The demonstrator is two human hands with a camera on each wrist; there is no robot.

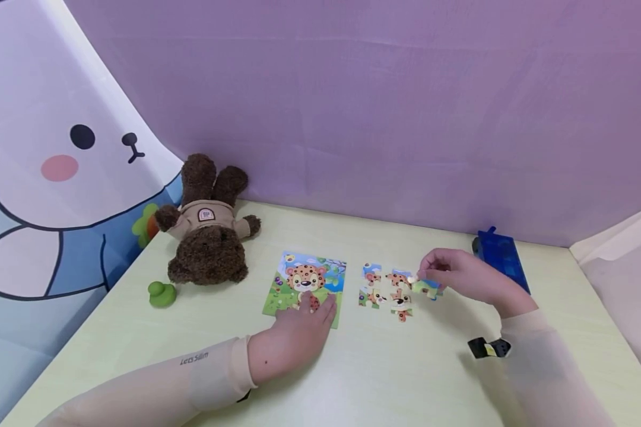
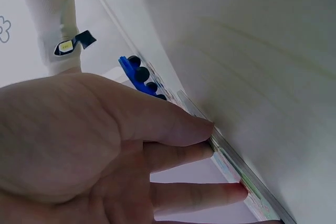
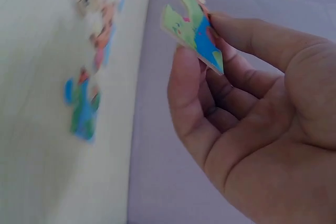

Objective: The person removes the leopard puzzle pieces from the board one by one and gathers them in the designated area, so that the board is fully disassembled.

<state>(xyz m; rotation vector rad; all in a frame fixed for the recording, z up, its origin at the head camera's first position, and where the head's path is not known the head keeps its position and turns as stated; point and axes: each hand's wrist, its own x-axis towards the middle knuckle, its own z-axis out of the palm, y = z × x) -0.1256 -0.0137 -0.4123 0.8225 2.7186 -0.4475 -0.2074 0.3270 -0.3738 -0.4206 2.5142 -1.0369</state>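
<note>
My left hand (image 1: 301, 338) rests with extended fingers on the lower part of a picture card (image 1: 285, 303), which shows a spotted leopard cub. In the left wrist view, the thumb and fingertips (image 2: 231, 193) lie along the card's edge. Between thumb and index finger, my right hand (image 1: 456, 273) pinches a jigsaw piece (image 3: 202, 32) printed in green and blue, lifted above the table. Several other jigsaw pieces (image 1: 373, 296) with parts of the same leopard lie to the right of the card, with gaps among them. A green and blue piece (image 3: 84, 114) lies by itself in the right wrist view.
Toward the back left lies a brown teddy bear (image 1: 208, 255) in a beige top, head toward me. A green toy duck (image 1: 162, 295) sits near the left edge of the table (image 1: 352, 379). Behind my right hand is a blue toy vehicle (image 1: 502, 255), close to the purple backdrop (image 1: 379, 118).
</note>
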